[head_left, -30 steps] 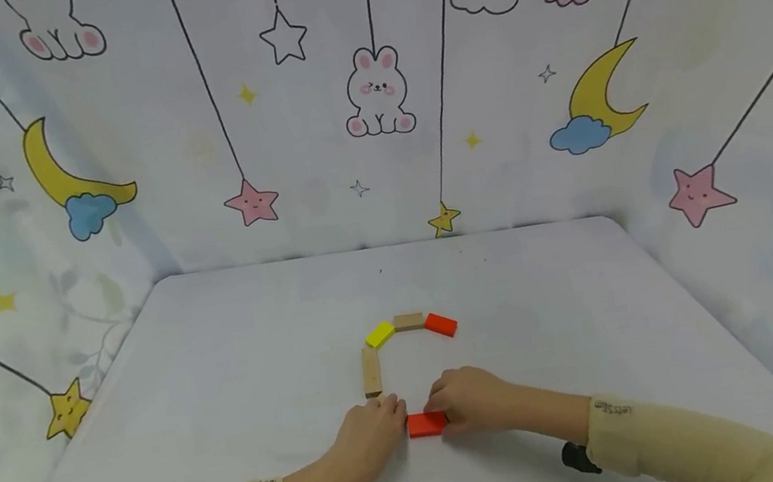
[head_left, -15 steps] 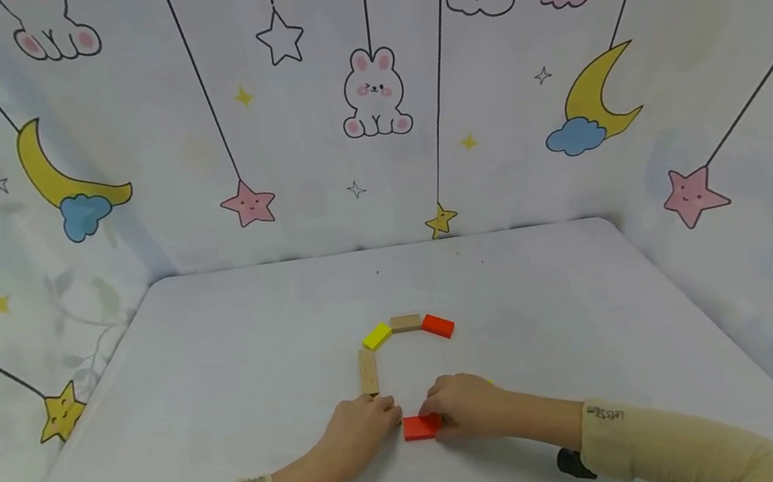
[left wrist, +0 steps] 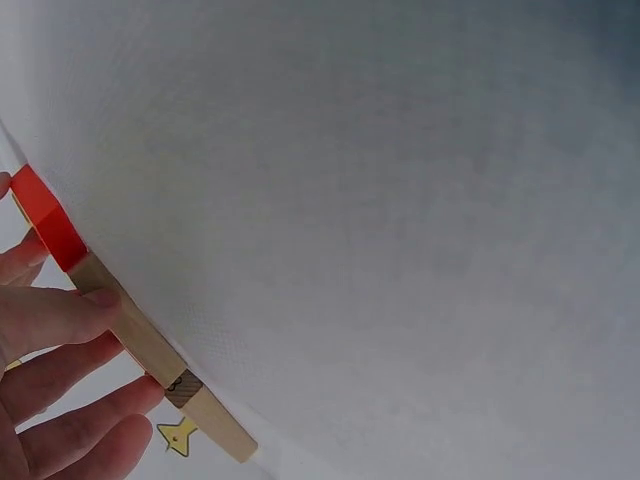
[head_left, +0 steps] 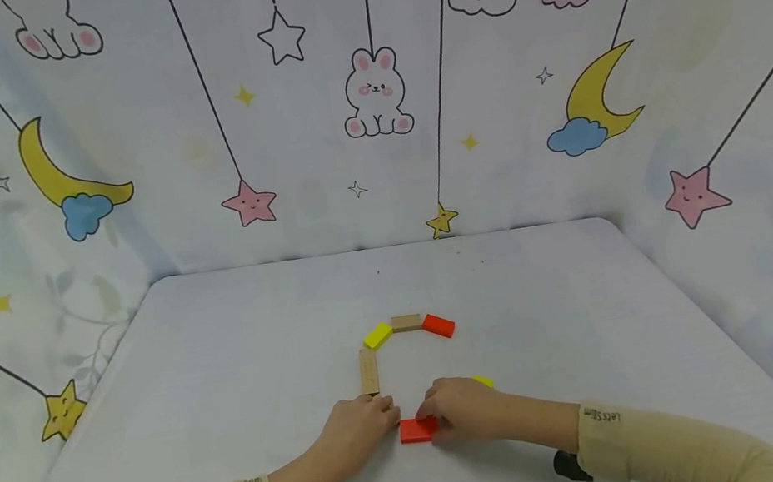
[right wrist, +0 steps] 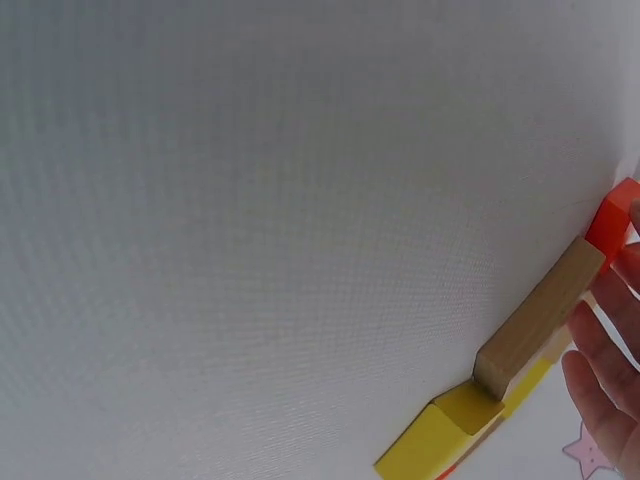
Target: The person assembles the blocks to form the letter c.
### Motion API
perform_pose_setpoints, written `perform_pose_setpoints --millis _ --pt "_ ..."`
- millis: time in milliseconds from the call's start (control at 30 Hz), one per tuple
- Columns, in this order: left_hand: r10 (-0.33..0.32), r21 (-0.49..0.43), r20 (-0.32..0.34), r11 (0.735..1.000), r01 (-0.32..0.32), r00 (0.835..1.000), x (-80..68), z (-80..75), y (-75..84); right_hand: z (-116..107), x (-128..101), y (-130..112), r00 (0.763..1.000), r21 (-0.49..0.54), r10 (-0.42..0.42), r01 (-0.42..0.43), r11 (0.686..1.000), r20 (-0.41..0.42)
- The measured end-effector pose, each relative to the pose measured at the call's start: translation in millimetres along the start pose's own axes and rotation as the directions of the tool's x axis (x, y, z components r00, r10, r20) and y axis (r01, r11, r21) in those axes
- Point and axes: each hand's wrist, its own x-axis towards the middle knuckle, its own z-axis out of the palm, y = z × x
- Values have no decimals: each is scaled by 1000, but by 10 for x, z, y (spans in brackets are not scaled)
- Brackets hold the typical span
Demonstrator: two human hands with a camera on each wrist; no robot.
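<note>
- Backdrop: pale printed cloth walls with rabbits, rainbows, moons and hanging stars on three sides of a white worktop [head_left: 224, 368].
- Near red block [head_left: 415, 430]: lies flat on the worktop at the near end of the arrangement, between the two hands, both touching it.
- Left hand [head_left: 363, 428]: knuckles up, fingers curled, fingertips at the left end of the near red block; the left wrist view shows its fingers [left wrist: 60, 320] along the long wooden block [head_left: 369, 371] as well.
- Right hand [head_left: 462, 408]: fingers curled onto the right end of the near red block, pinching it; a second yellow block [head_left: 483, 381] shows just behind the knuckles.
- Long wooden block: lies lengthwise, running away from the left hand.
- Far row: yellow block [head_left: 378, 335], short wooden block [head_left: 406, 322] and far red block [head_left: 439, 325], end to end in a shallow arc at the far end of the long wooden block.
- Sleeves: beige, with small lettering at the cuffs.
</note>
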Motion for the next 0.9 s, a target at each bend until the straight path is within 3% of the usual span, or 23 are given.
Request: perform_pose_setpoints --millis 300,567,700,767,900 --pt "-51 -86 36 995 54 998 -10 -44 -25 -7 -16 32 1000 26 -10 10 1000 -16" --pt "-117 -270 -29 957 105 993 -39 -193 -84 -121 -175 198 996 41 28 -24 999 -82" --pt "-80 -410 -45 910 54 996 -17 -220 -77 -131 -277 327 997 11 23 -22 1000 -78" --pt "-50 -451 -22 892 35 998 11 -214 -52 -121 -310 376 998 3 3 -3 1000 -66" --pt "-22 -449 47 892 41 999 84 -189 17 -92 -346 434 997 3 -45 46 999 -55"
